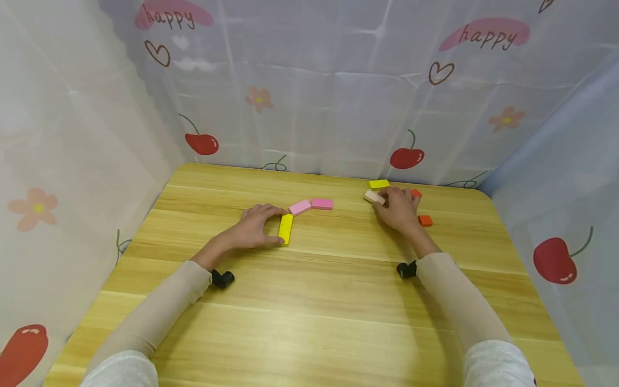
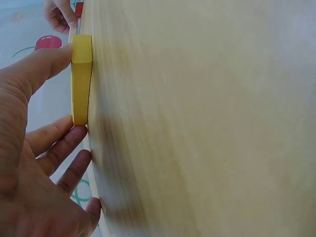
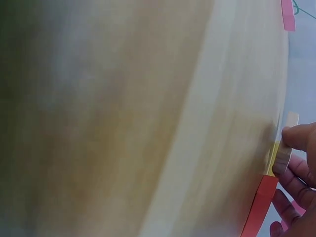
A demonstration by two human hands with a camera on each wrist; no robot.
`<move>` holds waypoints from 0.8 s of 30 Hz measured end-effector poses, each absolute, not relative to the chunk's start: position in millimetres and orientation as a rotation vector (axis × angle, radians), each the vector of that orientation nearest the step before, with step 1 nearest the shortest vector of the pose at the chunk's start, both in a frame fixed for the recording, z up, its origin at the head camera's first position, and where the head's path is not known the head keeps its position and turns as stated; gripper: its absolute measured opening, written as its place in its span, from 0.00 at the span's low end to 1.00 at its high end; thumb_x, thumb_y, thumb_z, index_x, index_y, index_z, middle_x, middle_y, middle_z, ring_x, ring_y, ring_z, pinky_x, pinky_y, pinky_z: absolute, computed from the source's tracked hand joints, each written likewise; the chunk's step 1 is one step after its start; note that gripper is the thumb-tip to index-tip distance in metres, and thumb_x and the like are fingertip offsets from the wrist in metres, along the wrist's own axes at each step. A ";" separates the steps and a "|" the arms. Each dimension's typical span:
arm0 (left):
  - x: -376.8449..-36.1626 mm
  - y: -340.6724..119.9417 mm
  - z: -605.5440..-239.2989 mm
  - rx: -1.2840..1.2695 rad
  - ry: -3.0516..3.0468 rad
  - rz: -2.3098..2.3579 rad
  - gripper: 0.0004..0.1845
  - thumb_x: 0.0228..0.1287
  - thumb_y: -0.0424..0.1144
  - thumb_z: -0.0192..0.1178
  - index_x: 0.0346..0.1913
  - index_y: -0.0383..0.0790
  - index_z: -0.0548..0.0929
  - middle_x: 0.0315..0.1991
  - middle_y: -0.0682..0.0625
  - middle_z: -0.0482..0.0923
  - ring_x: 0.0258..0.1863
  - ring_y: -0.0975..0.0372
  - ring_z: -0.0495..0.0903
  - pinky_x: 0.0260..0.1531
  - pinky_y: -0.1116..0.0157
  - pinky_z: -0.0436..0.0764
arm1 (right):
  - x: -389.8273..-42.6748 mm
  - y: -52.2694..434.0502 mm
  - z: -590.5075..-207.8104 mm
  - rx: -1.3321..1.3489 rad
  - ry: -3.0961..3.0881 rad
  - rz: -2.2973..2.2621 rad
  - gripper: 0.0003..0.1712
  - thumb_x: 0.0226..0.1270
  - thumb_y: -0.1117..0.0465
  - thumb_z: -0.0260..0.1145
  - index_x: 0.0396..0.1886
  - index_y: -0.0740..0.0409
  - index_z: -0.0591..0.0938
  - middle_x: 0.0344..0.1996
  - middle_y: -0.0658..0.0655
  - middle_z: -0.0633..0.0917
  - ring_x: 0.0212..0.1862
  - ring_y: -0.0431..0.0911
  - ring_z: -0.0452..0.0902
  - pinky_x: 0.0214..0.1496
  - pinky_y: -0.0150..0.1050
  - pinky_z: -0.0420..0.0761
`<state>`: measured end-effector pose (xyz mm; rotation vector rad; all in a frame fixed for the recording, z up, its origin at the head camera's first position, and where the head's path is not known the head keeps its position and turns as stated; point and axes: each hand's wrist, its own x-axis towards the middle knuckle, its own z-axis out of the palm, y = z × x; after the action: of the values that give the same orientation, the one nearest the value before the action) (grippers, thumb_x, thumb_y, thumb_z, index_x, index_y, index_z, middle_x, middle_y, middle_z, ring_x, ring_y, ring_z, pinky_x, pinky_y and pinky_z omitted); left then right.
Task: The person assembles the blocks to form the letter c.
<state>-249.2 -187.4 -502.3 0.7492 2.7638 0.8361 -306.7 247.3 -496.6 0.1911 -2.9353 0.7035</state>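
On the left of the table, my left hand [image 1: 249, 228] pinches a yellow block [image 1: 286, 230] lengthwise, thumb at the near end and index finger at the far end. The left wrist view shows that yellow block [image 2: 81, 91] between thumb and fingers, lying on the tabletop. A light pink block [image 1: 300, 207] lies by its far end, and a darker pink block [image 1: 322, 204] follows to the right. At the back right, my right hand [image 1: 398, 209] holds a plain wooden block [image 1: 374, 197] between thumb and fingers; the right wrist view shows this wooden block [image 3: 290, 129] slightly tilted.
Behind the right hand lies another yellow block [image 1: 379, 184]. A red block [image 1: 416, 193], partly hidden, and an orange-red block [image 1: 425, 221] lie to its right. A printed curtain [image 1: 333, 118] hangs around the wooden table [image 1: 309, 301], along its back edge and sides.
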 end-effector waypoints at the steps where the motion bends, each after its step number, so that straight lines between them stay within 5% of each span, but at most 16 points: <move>1: -249.2 -187.7 -502.5 0.750 2.765 0.835 0.43 0.60 0.59 0.77 0.77 0.54 0.75 0.75 0.50 0.75 0.73 0.48 0.69 0.69 0.40 0.60 | -306.2 246.9 -496.8 0.194 -2.937 0.701 0.24 0.77 0.51 0.67 0.61 0.63 0.83 0.57 0.68 0.85 0.61 0.67 0.68 0.64 0.68 0.54; 24: -248.1 -186.4 -501.4 0.748 2.755 0.854 0.43 0.60 0.58 0.77 0.77 0.53 0.75 0.75 0.50 0.75 0.73 0.48 0.69 0.71 0.38 0.58 | -291.3 230.9 -492.5 0.222 -2.978 0.724 0.24 0.73 0.49 0.69 0.58 0.61 0.83 0.52 0.64 0.87 0.57 0.62 0.70 0.64 0.64 0.56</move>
<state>-248.1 -186.4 -501.4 0.7481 2.7547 0.8538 -291.3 230.9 -492.5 0.2225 -2.9781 0.7243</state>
